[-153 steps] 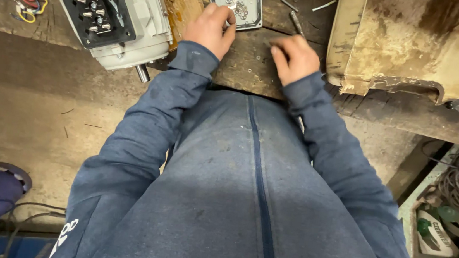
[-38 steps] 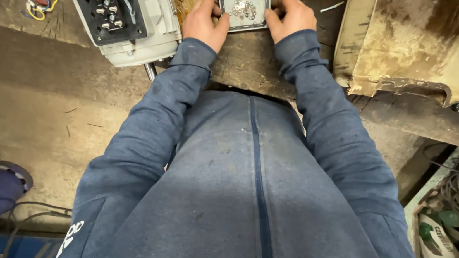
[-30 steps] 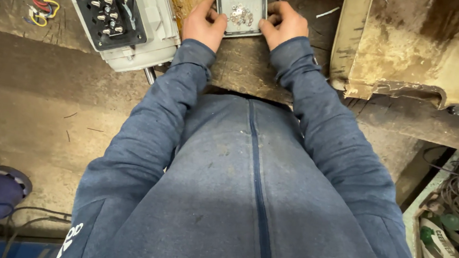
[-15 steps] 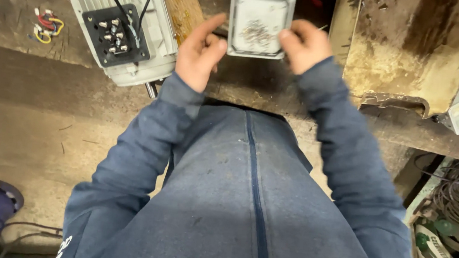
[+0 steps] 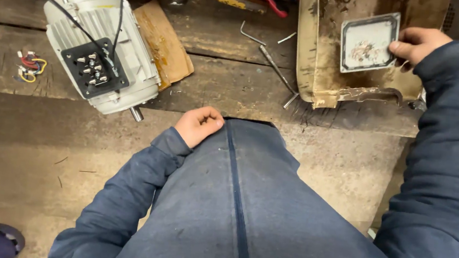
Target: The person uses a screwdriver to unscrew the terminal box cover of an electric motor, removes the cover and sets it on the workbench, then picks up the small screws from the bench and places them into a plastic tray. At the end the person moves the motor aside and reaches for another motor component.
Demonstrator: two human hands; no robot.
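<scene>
Hands are working well apart: the right hand (image 5: 417, 45) is reaching out at two o'clock, fingers pinched on the right edge of a small square cover plate (image 5: 369, 42), grey-rimmed with a pale, smudged face, which it is holding tilted above a rusty, yellowed metal housing (image 5: 318, 53) lying on the table (image 5: 228, 87). The left hand (image 5: 199, 125) is resting near the middle of the scene, against the front of the blue zipped jacket (image 5: 233, 202) just below the table's near edge, fingers curled loosely in and gripping nothing. At ten o'clock a light grey electric motor (image 5: 102, 49) is lying on the table with its black terminal block (image 5: 95, 68) facing up and black cables (image 5: 56, 8) running to it. Beside it, toward eleven o'clock, a brown piece of card (image 5: 164, 47) is sitting tucked under the motor's edge. At nine o'clock a small knot of red, yellow and blue wires (image 5: 29, 65) is lying alone. Between the card and the housing, around twelve o'clock, a hex key (image 5: 250, 34) and a thin metal tool (image 5: 279, 75) are lying on the wood. I cannot tell whether the plate is touching the housing
</scene>
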